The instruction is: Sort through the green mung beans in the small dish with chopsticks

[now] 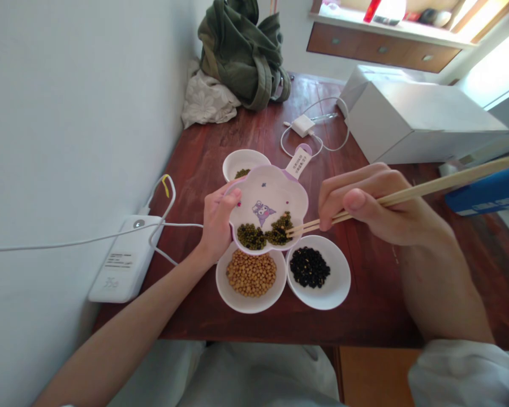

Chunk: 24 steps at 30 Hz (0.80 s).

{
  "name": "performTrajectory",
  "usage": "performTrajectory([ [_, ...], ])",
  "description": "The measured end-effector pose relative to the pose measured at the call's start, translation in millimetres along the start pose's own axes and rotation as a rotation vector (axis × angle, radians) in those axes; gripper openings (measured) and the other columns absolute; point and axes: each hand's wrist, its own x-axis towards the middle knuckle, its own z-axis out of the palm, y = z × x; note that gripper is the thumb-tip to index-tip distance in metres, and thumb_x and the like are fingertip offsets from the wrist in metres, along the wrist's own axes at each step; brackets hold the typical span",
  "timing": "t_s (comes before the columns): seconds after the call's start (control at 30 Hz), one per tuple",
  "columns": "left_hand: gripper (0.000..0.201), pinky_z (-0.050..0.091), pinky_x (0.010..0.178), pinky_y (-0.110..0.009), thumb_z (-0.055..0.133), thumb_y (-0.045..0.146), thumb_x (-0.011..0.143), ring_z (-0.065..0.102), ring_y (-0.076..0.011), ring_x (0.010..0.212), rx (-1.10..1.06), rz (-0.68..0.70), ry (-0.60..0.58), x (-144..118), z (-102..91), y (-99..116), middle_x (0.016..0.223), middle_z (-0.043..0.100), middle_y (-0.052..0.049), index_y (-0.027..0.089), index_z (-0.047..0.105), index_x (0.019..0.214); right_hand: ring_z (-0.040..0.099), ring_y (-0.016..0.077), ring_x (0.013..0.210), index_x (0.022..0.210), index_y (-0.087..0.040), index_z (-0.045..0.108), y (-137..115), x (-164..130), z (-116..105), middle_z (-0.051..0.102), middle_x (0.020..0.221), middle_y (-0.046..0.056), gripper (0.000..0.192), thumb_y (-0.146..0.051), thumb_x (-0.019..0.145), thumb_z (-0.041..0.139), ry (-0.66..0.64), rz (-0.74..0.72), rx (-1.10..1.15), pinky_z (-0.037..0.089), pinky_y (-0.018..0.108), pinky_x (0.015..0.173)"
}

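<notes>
- White inside with a lilac rim, a flower-shaped dish (275, 192) is held above the bowls, over the near-left part of the table (369, 316).
- Left hand (218, 217): closed on the dish's left side, thumb lapping over the rim, other fingers partly hidden. The dish's handle (299, 163) points away from this grip, toward the far right.
- Green beans (251, 236) mixed with black ones lie in two heaps inside the dish, along its near side, nearer the person than the thumb.
- Right hand (375, 200): fingers bent around two wooden chopsticks (432, 185). Their tips sit close together at the right heap; I cannot tell whether they pinch a bean.
- Bowl of tan beans (237, 302): partly under the dish, close to the table's near edge. Just to its right is a bowl of black beans (341, 277).
- Green bag (240, 56): at the table's far left corner. White box (428, 110): toward the far right.
</notes>
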Motion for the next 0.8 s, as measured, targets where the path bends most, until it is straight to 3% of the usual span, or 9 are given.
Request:
performTrajectory([
  [0.33,0.028,0.046,0.056,-0.024,0.069,0.043,0.089,0.055,-0.0141,0.061,-0.026,0.0,0.003,0.1,0.1,-0.6,0.072,0.068,-0.003,0.018,0.082,0.093,0.056,0.0102,0.061,0.072,-0.015,0.067,5.6,3.6,7.4,0.066,0.071,0.003,0.057,-0.05,0.11,0.043,-0.011,0.012,0.047,0.041,0.025,0.059],
  [0.6,0.03,0.041,0.051,-0.023,0.068,0.044,0.089,0.054,-0.0146,0.059,0.016,0.012,0.001,0.0,-1.0,-0.2,0.069,0.066,-0.003,0.018,0.081,0.098,0.056,0.0149,0.064,0.072,-0.018,0.063,-0.2,-0.1,2.0,0.065,0.071,0.004,0.061,-0.059,0.109,0.036,-0.016,0.098,0.039,0.042,0.03,0.062],
  [0.8,0.028,0.043,0.055,-0.024,0.067,0.041,0.09,0.054,-0.0136,0.061,0.007,0.033,-0.018,0.3,0.0,1.4,0.078,0.071,-0.005,0.018,0.082,0.095,0.053,0.0138,0.065,0.074,-0.019,0.06,1.9,1.2,4.7,0.061,0.072,0.002,0.057,-0.058,0.109,0.037,-0.031,0.07,0.012,0.041,0.03,0.064],
])
